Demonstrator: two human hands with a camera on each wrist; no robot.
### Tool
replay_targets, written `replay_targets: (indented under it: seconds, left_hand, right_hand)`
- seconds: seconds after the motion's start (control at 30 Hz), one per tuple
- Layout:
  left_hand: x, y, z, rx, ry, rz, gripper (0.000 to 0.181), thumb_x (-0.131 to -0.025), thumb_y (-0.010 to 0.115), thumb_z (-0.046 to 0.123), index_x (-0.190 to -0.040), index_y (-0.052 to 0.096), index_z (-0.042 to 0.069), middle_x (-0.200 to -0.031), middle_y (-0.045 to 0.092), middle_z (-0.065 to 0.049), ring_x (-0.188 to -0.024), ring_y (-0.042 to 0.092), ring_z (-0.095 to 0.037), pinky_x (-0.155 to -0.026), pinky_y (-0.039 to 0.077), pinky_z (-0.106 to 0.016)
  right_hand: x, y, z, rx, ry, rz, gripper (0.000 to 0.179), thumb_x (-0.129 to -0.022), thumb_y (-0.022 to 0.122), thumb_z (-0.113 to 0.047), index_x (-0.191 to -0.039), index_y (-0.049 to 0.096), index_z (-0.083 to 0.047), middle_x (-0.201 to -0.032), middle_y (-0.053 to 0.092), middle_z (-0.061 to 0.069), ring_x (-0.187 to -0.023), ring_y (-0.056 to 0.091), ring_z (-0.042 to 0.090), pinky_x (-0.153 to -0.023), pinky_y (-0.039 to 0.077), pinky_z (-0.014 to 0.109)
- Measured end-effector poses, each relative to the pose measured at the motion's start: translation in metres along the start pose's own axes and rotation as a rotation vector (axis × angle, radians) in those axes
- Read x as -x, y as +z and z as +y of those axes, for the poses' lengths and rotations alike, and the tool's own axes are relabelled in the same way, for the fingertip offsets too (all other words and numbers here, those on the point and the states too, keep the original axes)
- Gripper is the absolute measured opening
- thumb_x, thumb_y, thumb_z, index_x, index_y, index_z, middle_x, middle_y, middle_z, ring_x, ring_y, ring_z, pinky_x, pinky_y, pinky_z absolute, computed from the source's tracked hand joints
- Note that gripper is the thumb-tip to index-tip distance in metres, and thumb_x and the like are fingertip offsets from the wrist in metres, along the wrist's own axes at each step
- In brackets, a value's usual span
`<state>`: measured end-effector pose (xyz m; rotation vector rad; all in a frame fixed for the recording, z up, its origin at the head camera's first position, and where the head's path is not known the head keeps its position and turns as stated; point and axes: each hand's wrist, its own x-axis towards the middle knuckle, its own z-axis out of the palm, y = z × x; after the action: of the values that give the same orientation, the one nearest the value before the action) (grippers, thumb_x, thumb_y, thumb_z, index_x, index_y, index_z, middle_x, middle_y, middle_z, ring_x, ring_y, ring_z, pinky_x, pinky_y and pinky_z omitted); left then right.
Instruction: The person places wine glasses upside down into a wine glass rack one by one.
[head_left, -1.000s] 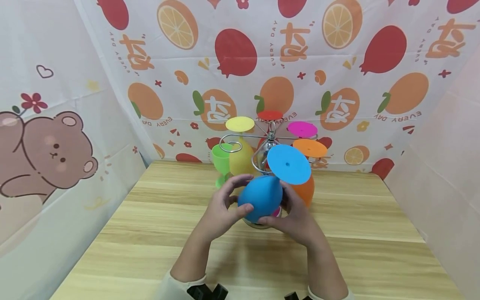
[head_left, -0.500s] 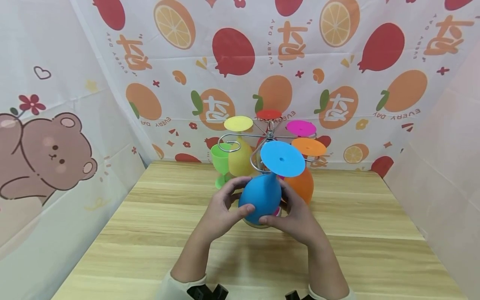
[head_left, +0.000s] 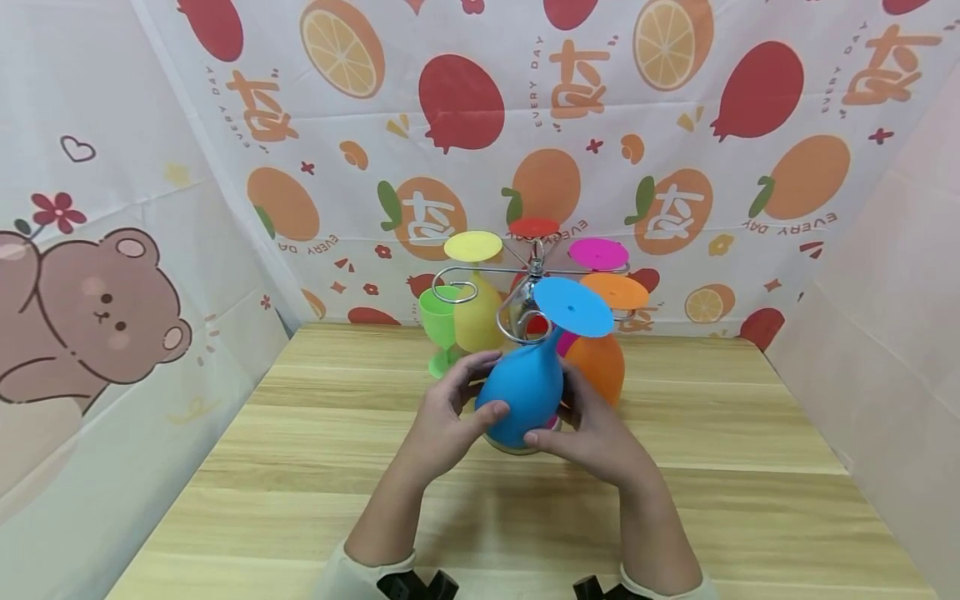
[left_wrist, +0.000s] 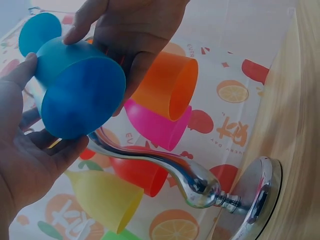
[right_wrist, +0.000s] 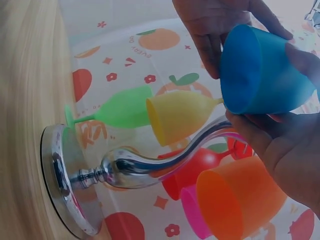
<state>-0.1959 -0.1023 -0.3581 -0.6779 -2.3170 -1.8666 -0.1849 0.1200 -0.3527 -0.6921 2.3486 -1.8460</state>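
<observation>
Both hands hold a blue plastic goblet (head_left: 521, 392) upside down, foot uppermost and tilted to the right. My left hand (head_left: 448, 423) grips the left side of the bowl with its thumb in front. The right hand (head_left: 592, 427) grips the opposite side, thumb near the rim. The goblet's stem is close beside the front hook (head_left: 528, 332) of a chrome goblet rack (head_left: 536, 265). In the left wrist view the bowl's open mouth (left_wrist: 84, 97) faces the camera. Yellow (head_left: 480, 315), orange (head_left: 597, 371), red (right_wrist: 202, 162) and magenta (left_wrist: 157, 125) goblets hang upside down from the rack.
A green goblet (head_left: 439, 317) stands upright on the wooden table (head_left: 337, 467), left of the rack. The rack's round chrome base (right_wrist: 75, 185) rests on the table. Printed fabric (head_left: 465, 100) forms the wall behind.
The blue goblet's foot has swung back, first left and then right, and more of its stem shows. Its bowl and both hands have stayed in nearly the same place.
</observation>
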Motion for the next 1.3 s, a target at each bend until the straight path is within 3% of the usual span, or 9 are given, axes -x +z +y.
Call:
replay_targets:
  seconds: [0.27,0.57,0.8,0.97,1.3]
  left_hand:
    - [-0.0020,0.0021,-0.0009,0.028,-0.004,0.021,0.053,-0.093,0.068,0.035,-0.139,0.049,0.016,-0.138,0.054,-0.002,-0.126,0.054,-0.028,-0.103,0.047,-0.053]
    - [-0.0025,0.0031,-0.0019,-0.015,0.034,-0.024,0.061,-0.088,0.074,0.034,-0.143,0.048,0.026,-0.142,0.048,0.004,-0.129,0.051,-0.027,-0.102,0.049,-0.048]
    - [-0.0033,0.0050,-0.0028,-0.053,0.047,-0.033,0.067,-0.087,0.075,0.034,-0.146,0.045,0.028,-0.141,0.048,0.007,-0.129,0.050,-0.024,-0.101,0.050,-0.047]
    - [-0.0036,0.0052,-0.0037,-0.061,0.027,-0.033,0.066,-0.088,0.074,0.035,-0.146,0.044,0.032,-0.141,0.048,0.007,-0.130,0.048,-0.023,-0.101,0.050,-0.048]
    - [-0.0043,0.0045,-0.0056,-0.055,0.008,-0.048,0.066,-0.090,0.073,0.034,-0.148,0.042,0.029,-0.144,0.048,0.004,-0.130,0.050,-0.025,-0.101,0.049,-0.050]
  right_hand:
    - [0.0005,-0.0052,0.0005,0.027,0.042,0.001,0.088,-0.081,0.081,-0.028,-0.151,0.030,-0.019,-0.148,0.044,0.007,-0.133,0.047,0.037,-0.099,0.049,0.053]
    - [-0.0010,-0.0056,0.0025,0.033,-0.033,0.038,0.083,-0.085,0.077,-0.030,-0.151,0.029,-0.019,-0.147,0.045,0.007,-0.128,0.051,0.036,-0.097,0.052,0.048]
    - [-0.0003,-0.0057,0.0028,-0.036,0.010,0.047,0.082,-0.089,0.073,-0.028,-0.153,0.024,-0.015,-0.149,0.041,0.010,-0.129,0.051,0.038,-0.098,0.052,0.046]
    - [0.0001,-0.0053,0.0022,-0.026,0.024,0.055,0.082,-0.090,0.072,-0.029,-0.154,0.024,-0.015,-0.150,0.040,0.010,-0.131,0.050,0.038,-0.098,0.051,0.046]
    - [0.0008,-0.0041,0.0016,-0.002,0.037,0.079,0.078,-0.091,0.071,-0.031,-0.154,0.026,-0.019,-0.149,0.042,0.008,-0.131,0.049,0.037,-0.098,0.051,0.047]
